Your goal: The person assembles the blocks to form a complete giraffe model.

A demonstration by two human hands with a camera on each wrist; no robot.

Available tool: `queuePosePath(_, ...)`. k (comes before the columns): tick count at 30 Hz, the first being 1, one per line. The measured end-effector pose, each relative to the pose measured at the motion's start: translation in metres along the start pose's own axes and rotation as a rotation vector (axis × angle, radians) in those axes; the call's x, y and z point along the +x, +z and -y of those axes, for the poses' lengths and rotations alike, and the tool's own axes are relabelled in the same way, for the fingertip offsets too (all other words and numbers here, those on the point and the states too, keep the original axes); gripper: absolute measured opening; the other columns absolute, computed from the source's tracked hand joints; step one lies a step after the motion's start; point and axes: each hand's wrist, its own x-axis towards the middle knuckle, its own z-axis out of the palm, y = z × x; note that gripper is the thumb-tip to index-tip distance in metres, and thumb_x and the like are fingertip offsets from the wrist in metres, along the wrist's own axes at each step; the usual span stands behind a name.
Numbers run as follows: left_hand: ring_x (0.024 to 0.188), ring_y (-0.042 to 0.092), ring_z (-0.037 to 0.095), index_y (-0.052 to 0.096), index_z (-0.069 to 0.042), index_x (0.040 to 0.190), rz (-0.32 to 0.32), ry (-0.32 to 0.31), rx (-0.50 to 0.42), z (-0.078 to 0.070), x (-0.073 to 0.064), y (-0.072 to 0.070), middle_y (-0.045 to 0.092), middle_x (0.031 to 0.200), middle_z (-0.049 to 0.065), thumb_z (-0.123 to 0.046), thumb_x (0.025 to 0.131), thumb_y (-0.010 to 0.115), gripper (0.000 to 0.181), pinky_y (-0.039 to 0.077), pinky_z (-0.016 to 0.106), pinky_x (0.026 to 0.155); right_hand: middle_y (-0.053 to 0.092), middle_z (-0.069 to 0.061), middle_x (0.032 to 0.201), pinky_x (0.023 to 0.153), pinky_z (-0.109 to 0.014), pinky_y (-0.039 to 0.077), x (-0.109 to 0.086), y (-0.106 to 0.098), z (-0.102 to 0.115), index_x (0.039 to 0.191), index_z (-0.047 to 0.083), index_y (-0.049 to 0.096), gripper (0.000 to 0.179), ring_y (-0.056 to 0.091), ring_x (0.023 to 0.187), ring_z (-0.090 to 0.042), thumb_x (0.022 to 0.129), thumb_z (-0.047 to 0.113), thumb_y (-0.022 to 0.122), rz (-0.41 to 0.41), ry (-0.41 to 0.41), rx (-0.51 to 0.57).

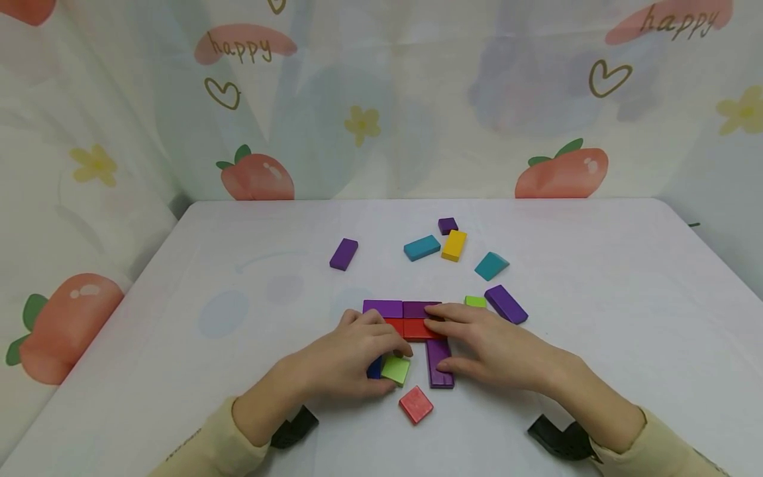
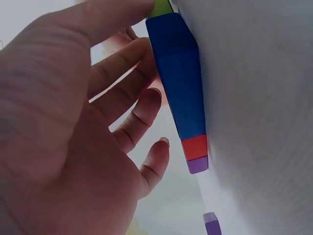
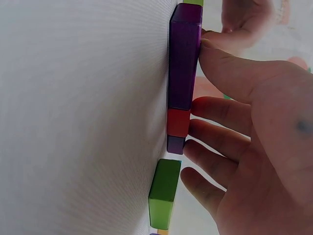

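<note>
My left hand [image 1: 352,352] bends over a light green block [image 1: 396,370], with thumb and index finger at opposite sides of it. Beside that block is a blue block [image 2: 178,78], mostly hidden by the hand in the head view. My right hand [image 1: 497,343] has its thumb against an upright-running purple block [image 1: 438,351]. Its straight fingertips touch the red blocks [image 1: 412,329] and the purple row [image 1: 383,309] behind them. The red and purple rows lie flush together, the blue and purple blocks reaching toward me from them. A lone red block [image 1: 416,405] lies nearest me.
Behind lie a purple block [image 1: 344,254], a teal block [image 1: 422,248], a yellow block [image 1: 454,246], a small dark purple block [image 1: 448,226] and a teal wedge [image 1: 491,265]. Right of the rows are another green block [image 1: 475,301] and a purple block [image 1: 507,304].
</note>
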Motion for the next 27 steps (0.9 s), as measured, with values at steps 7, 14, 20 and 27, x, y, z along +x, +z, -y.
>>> queuePosePath(7,0.115,0.046,0.010,0.071,-0.024,0.119,0.000,0.006,0.022,-0.001,0.001,0.001,0.064,0.117,-0.013,-0.031,0.088,0.080,0.033,0.038,0.040,0.095,0.044,-0.006,0.154,0.105,-0.051,0.044,0.000,0.000,0.000,0.144,0.009,0.058,0.063,0.043,0.139,-0.032,0.093,0.043,0.072,0.005,0.011,-0.001)
queuePosePath(14,0.114,0.046,0.009,0.071,-0.023,0.119,-0.069,0.037,-0.027,-0.001,0.000,0.001,0.065,0.120,-0.012,-0.032,0.089,0.080,0.033,0.038,0.040,0.095,0.044,-0.006,0.154,0.106,-0.052,0.044,0.000,0.000,0.000,0.144,0.009,0.057,0.063,0.043,0.139,-0.032,0.093,0.044,0.072,0.009,0.010,0.000)
queuePosePath(20,0.116,0.046,0.010,0.071,-0.024,0.119,-0.106,0.031,-0.027,0.001,-0.007,-0.002,0.065,0.119,-0.013,-0.034,0.089,0.079,0.032,0.039,0.042,0.098,0.044,-0.006,0.154,0.105,-0.051,0.044,0.000,-0.001,0.001,0.144,0.009,0.057,0.063,0.042,0.140,-0.032,0.094,0.044,0.071,0.015,0.011,0.009)
queuePosePath(27,0.111,0.049,0.010,0.073,-0.023,0.117,-0.161,-0.017,-0.023,0.001,-0.026,-0.007,0.067,0.115,-0.011,-0.032,0.085,0.083,0.035,0.042,0.042,0.093,0.045,-0.006,0.154,0.104,-0.049,0.045,0.001,-0.001,0.002,0.144,0.009,0.058,0.062,0.043,0.139,-0.031,0.093,0.040,0.073,0.014,0.014,-0.009)
